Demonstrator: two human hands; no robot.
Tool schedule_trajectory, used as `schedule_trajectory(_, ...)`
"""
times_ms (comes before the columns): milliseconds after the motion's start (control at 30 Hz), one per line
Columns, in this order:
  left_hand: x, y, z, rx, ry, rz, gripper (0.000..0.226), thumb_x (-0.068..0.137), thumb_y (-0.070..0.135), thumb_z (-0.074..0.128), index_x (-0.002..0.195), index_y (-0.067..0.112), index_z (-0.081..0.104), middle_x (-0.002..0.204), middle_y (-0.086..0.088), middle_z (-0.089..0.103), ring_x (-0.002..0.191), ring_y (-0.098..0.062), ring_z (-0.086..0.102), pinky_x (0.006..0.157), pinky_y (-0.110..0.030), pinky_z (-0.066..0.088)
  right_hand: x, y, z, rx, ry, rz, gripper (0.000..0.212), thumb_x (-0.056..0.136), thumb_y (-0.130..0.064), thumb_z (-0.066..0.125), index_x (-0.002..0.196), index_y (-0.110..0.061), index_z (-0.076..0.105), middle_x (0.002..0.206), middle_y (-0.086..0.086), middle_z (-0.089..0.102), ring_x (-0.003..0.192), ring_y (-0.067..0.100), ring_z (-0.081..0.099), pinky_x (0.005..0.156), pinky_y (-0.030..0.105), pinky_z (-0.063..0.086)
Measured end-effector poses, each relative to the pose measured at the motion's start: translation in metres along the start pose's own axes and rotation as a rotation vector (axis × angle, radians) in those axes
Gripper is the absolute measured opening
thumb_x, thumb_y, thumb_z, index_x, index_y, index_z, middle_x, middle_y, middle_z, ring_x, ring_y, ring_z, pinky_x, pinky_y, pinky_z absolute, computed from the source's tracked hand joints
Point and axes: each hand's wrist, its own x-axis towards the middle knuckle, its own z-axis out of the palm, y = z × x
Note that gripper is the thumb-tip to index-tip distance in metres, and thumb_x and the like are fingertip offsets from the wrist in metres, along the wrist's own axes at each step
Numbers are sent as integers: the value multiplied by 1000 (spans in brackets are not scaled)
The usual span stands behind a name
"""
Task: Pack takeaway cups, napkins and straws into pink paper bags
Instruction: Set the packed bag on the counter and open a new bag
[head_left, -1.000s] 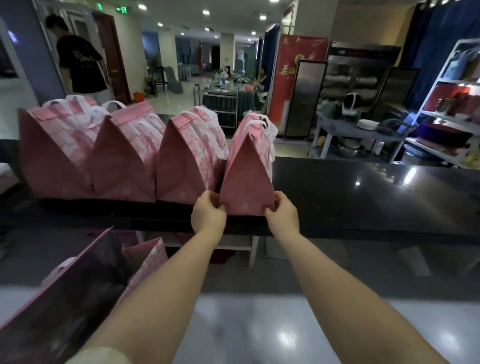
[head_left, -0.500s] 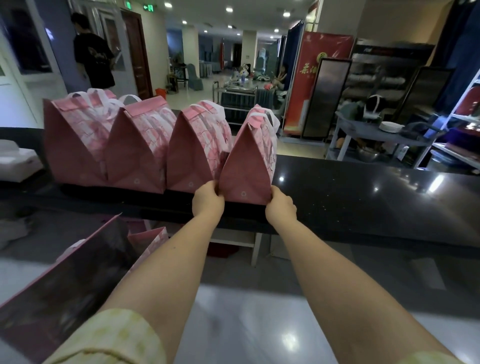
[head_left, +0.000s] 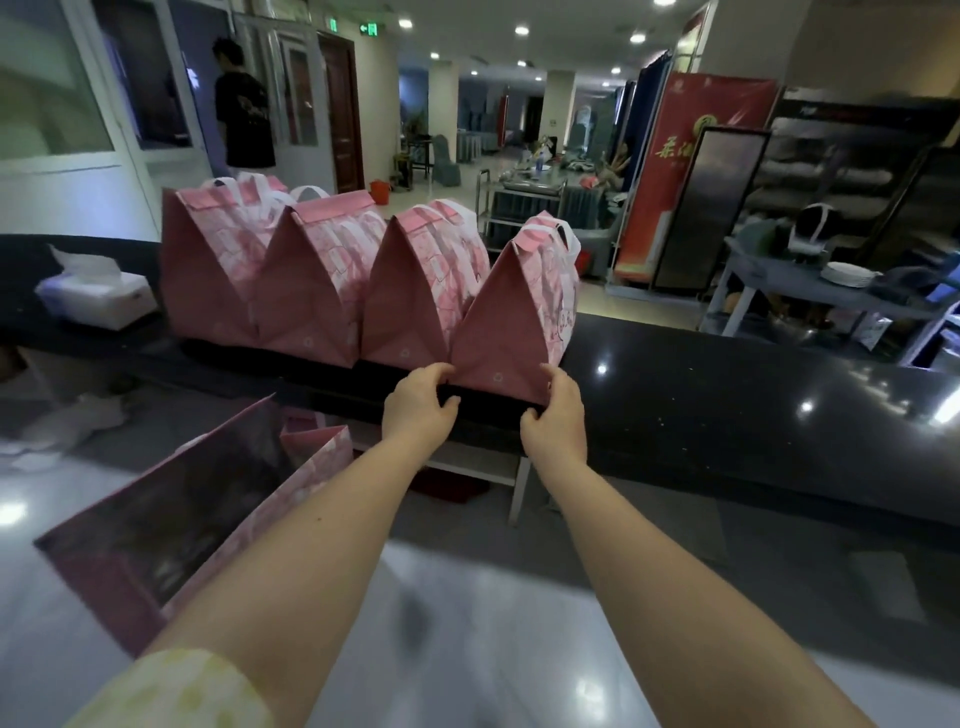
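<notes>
counter (head_left: 727, 405): black, straight ahead
bag row (head_left: 311, 301): three pink bags touching, left of end bag
end bag (head_left: 506, 332): upright at counter's near edge, long axis running away from person
left hand (head_left: 421, 402): pinches near-left base corner
right hand (head_left: 555, 415): pinches near-right corner; hands apart, equally near

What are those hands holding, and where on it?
The rightmost pink bag, by its bottom corners: left hand at one, right hand at the other.

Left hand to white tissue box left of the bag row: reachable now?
Probably, once it lets go: the left hand pinches a corner of the rightmost pink paper bag, but the black counter edge leading to the white tissue box looks free.
</notes>
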Motion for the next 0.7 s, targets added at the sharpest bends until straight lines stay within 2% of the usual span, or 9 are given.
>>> schedule_trajectory(133,-12,12,-26,262,43,118,37,88,28,63,125,24,59,119,2,64,110,-22,59,91,-40,47,-5,-19,0,-83,-145,-247,52,86,-3,58,133,-25,49,135,-6,47,128,13,39,107,28,34)
schedule_trajectory(267,-29,17,-61,448,84,126,37,90,32,60,126,25,58,121,2,62,111,-24,57,91,-40,43,-1,-51,1,-147,-281,-496,42,87,-7,62,126,-20,57,128,-2,55,122,20,43,100,26,34)
schedule_trajectory(433,-76,-4,-105,511,137,-56,38,87,34,61,125,28,58,122,2,58,115,-25,53,93,-42,40,-24,-81,23,-112,-447,-720,41,83,-4,64,121,-18,62,122,1,58,118,22,45,101,32,39)
schedule_trajectory(567,-125,-26,-134,565,203,-241,31,86,39,63,115,29,60,118,3,59,113,-24,53,91,-42,41,-49,-92,50,-130,-624,-803,41,83,-4,64,122,-17,63,123,0,60,119,23,44,100,37,40)
schedule_trajectory(633,-148,-35,-145,585,242,-296,31,86,39,63,114,29,61,116,2,61,109,-24,54,90,-41,42,-61,-97,64,-190,-681,-806,47,84,-2,59,127,-21,59,127,-2,59,119,24,42,98,36,39)
schedule_trajectory(700,-170,-43,-151,595,280,-327,35,87,42,63,118,28,63,116,3,64,107,-24,56,90,-40,44,-72,-100,79,-297,-735,-798,62,83,2,52,137,-26,49,140,-4,51,126,26,37,101,36,36)
